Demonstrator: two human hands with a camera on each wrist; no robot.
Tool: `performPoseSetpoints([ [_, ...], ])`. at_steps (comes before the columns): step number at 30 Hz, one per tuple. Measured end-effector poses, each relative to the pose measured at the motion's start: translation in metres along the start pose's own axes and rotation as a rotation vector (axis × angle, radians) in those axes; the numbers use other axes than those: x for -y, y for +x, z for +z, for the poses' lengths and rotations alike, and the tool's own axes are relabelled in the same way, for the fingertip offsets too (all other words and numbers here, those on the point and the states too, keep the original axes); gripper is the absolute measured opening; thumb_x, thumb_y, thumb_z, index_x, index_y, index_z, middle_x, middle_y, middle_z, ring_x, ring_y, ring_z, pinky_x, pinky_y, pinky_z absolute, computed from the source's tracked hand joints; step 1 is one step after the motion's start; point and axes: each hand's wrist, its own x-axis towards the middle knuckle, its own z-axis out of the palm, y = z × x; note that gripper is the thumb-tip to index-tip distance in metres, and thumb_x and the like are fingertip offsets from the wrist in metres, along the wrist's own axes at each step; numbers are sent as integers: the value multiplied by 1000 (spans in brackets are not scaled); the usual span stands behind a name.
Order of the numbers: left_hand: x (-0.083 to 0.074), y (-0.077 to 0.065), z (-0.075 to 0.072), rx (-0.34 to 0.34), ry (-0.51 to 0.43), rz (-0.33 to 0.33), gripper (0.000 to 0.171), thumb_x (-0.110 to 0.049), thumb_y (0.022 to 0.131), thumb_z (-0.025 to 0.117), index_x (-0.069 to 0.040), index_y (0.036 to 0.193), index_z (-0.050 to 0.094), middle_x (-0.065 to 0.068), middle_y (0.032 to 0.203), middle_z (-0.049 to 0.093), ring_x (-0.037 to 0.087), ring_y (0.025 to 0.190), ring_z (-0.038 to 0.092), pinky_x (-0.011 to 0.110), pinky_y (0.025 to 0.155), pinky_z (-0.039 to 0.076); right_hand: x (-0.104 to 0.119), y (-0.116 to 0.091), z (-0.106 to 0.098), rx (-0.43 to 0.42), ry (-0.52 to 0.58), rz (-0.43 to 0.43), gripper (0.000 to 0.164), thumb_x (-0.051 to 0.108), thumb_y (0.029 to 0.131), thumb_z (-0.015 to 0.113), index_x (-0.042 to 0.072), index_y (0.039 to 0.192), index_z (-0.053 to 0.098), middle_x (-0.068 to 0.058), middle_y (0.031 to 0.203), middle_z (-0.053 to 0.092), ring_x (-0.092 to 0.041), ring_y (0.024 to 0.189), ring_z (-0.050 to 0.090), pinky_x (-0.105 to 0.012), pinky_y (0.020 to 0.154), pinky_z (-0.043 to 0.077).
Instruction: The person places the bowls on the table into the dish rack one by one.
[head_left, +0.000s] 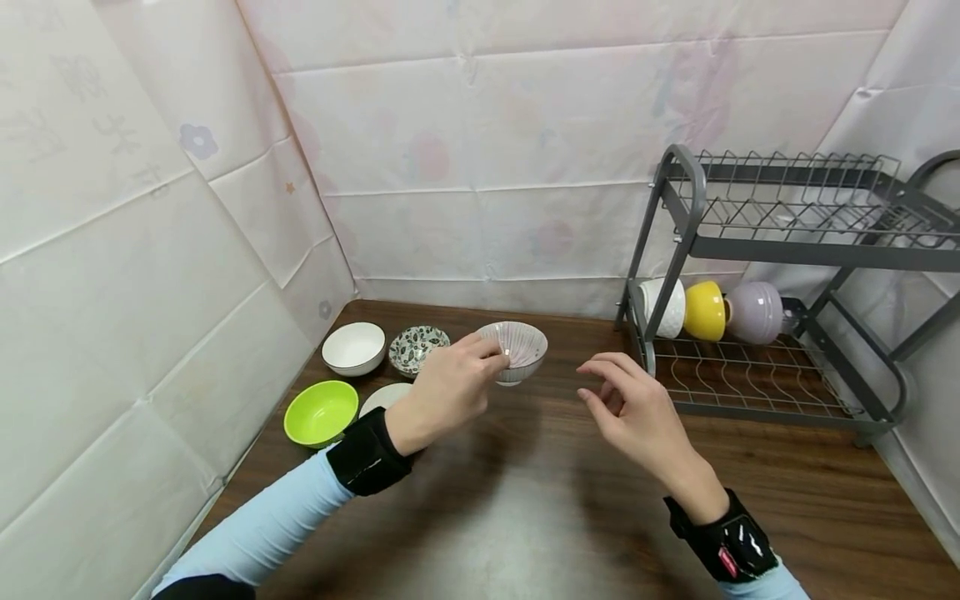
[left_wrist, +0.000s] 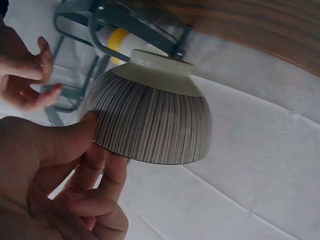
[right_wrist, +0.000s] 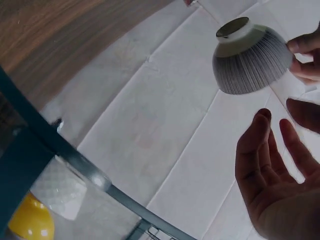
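Observation:
A striped bowl (head_left: 523, 343) is held up above the table by my left hand (head_left: 457, 379), which pinches its rim between thumb and fingers. Thin dark vertical lines cover the bowl's outside (left_wrist: 155, 120), and its pale foot ring shows in both wrist views. My right hand (head_left: 637, 408) hovers to the right of the bowl, apart from it, with loosely bent fingers and nothing in them. In the right wrist view the striped bowl (right_wrist: 252, 60) appears beyond the fingers of my right hand (right_wrist: 275, 170).
At the table's left stand a white bowl (head_left: 354, 348), a green bowl (head_left: 321, 413), a patterned bowl (head_left: 408, 354) and a partly hidden pale dish (head_left: 384, 398). A two-tier dish rack (head_left: 795, 248) stands right, with white (head_left: 666, 308), yellow (head_left: 705, 311) and lilac (head_left: 756, 312) bowls on edge below.

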Motion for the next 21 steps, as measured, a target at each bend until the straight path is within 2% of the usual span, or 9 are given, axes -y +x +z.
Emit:
performPoseSetpoints([
  [4, -11, 4, 3, -26, -12, 66, 37, 15, 68, 65, -11, 91, 78, -1, 91, 67, 19, 89, 65, 32, 56, 56, -1, 0, 0, 62, -78, -48, 39, 3, 88, 83, 13, 124, 71, -1, 125, 64, -10, 84, 66, -24, 63, 55],
  [7, -18, 6, 5, -31, -16, 105, 33, 13, 71, 67, -11, 90, 78, -2, 91, 68, 19, 89, 65, 31, 57, 57, -1, -1, 0, 83, -89, -63, 38, 6, 90, 82, 13, 125, 70, -1, 125, 63, -11, 87, 68, -28, 69, 58],
  [13, -29, 8, 10, -24, -29, 165, 33, 13, 73, 67, -9, 94, 79, -1, 95, 68, 19, 88, 64, 29, 64, 58, -1, -3, 2, 50, -64, -99, 38, -1, 86, 84, 10, 120, 72, -1, 120, 64, -7, 81, 65, -24, 67, 57],
  [17, -33, 7, 12, -19, -40, 187, 36, 14, 73, 65, -9, 97, 79, -1, 96, 67, 18, 88, 62, 28, 66, 58, 0, -4, 3, 43, -50, -134, 40, -5, 82, 86, 9, 117, 72, -2, 119, 64, -9, 81, 65, -28, 67, 57],
  [21, -36, 9, 13, -20, -49, 199, 36, 13, 74, 66, -9, 99, 80, 0, 98, 68, 18, 89, 62, 28, 68, 58, 0, -5, 2, 73, -45, -121, 30, -3, 85, 85, 10, 109, 73, 0, 115, 64, -8, 80, 61, -27, 66, 55],
])
